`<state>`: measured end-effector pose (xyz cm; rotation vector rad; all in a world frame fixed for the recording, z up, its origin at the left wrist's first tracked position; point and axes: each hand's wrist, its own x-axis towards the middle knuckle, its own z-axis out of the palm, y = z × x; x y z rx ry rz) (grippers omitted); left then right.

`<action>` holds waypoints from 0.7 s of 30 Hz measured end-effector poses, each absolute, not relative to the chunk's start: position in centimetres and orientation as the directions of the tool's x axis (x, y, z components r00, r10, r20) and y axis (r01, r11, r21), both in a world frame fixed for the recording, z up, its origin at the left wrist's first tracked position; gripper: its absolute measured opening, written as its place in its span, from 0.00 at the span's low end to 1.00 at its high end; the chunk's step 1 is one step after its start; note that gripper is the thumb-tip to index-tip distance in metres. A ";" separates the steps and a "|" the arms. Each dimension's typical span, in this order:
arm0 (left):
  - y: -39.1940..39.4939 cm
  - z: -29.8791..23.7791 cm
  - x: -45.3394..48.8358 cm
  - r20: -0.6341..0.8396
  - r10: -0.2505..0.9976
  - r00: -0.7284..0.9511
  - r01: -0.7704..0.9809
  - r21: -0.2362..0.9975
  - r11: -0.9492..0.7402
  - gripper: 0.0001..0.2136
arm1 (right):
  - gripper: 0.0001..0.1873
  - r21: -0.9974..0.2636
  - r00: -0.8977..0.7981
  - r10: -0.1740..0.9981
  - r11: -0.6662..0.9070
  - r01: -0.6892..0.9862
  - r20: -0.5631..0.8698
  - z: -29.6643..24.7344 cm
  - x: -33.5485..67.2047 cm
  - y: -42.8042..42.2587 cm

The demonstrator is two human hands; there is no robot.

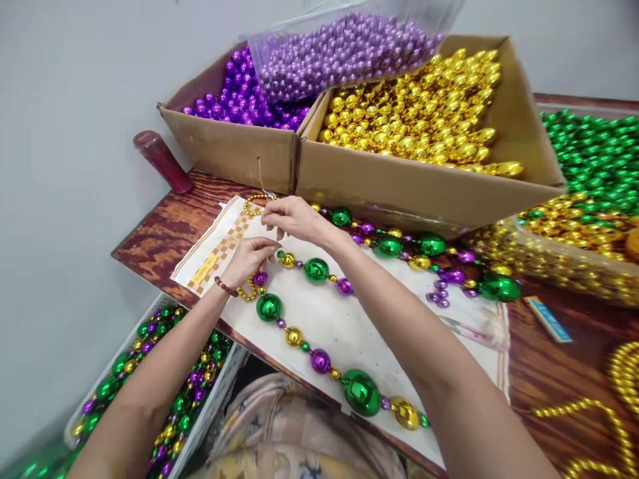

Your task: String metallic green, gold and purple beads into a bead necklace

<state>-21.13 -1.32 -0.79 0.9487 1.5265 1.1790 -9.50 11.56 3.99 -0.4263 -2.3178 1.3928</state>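
Observation:
My left hand (247, 263), with a brown bead bracelet on its wrist, pinches the end of a bead strand beside a small green bead (280, 254). The strand carries green, gold and purple beads, among them a large green bead (362, 392), and curves over a white cloth (319, 319). Just above, my right hand (292, 218) has its fingertips pressed together; whatever they hold is too small to make out. A thin white string (260, 174) rises behind the right hand, near a loop of small gold beads (252, 206).
Behind the cloth stand a cardboard box of purple beads (234, 136) and one of gold beads (399, 176), with a clear bag (349, 56) across them. A dark red bottle (162, 159) stands at left. A white basket (224, 379) of strands sits below. Tweezers (464, 327) lie right.

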 end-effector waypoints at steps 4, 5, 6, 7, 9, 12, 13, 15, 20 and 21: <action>-1.2 -0.7 -21.1 -0.136 0.944 -0.302 0.233 0.949 0.211 0.09 | 0.10 -0.811 -0.846 0.518 0.546 0.213 0.127 4.0 -11.0 11.5; -1.3 -0.7 -21.1 -0.098 0.943 -0.317 0.304 0.932 0.199 0.08 | 0.10 -0.732 -0.819 0.562 0.606 0.312 0.117 4.1 -11.0 11.3; -1.4 -0.7 -21.2 -0.064 0.942 -0.330 0.366 0.911 0.190 0.08 | 0.10 -0.609 -0.780 0.615 0.666 0.432 0.120 4.2 -10.7 11.0; -1.5 -0.7 -21.3 -0.048 0.941 -0.334 0.412 0.891 0.192 0.08 | 0.11 -0.552 -0.738 0.664 0.662 0.507 0.118 4.2 -10.0 10.7; -1.7 -0.8 -21.6 -0.068 0.925 -0.374 0.425 0.874 0.236 0.08 | 0.15 -0.475 -0.694 0.710 0.655 0.588 0.119 4.2 -7.3 10.0; -2.0 -0.8 -21.8 -0.156 0.908 -0.388 0.300 0.911 0.285 0.09 | 0.11 -0.340 -0.651 0.759 0.608 0.717 -0.015 3.7 0.4 8.8; -2.1 -0.7 -21.7 -0.191 0.904 -0.383 0.244 0.923 0.298 0.09 | 0.11 -0.263 -0.579 0.810 0.540 0.800 -0.097 3.5 3.7 8.4; -2.4 -0.5 -21.6 -0.245 0.892 -0.379 0.154 0.934 0.321 0.09 | 0.12 -0.079 -0.356 0.901 0.348 0.934 -0.248 3.1 10.5 7.8; -2.8 -1.2 -21.8 -0.319 0.866 -0.384 -0.004 0.939 0.344 0.07 | 0.06 0.042 -0.173 0.917 0.201 0.979 -0.359 1.3 22.9 6.0; -2.8 -1.4 -21.8 -0.322 0.865 -0.386 -0.022 0.940 0.340 0.08 | 0.05 0.025 -0.191 0.912 0.215 0.976 -0.363 0.7 24.3 5.7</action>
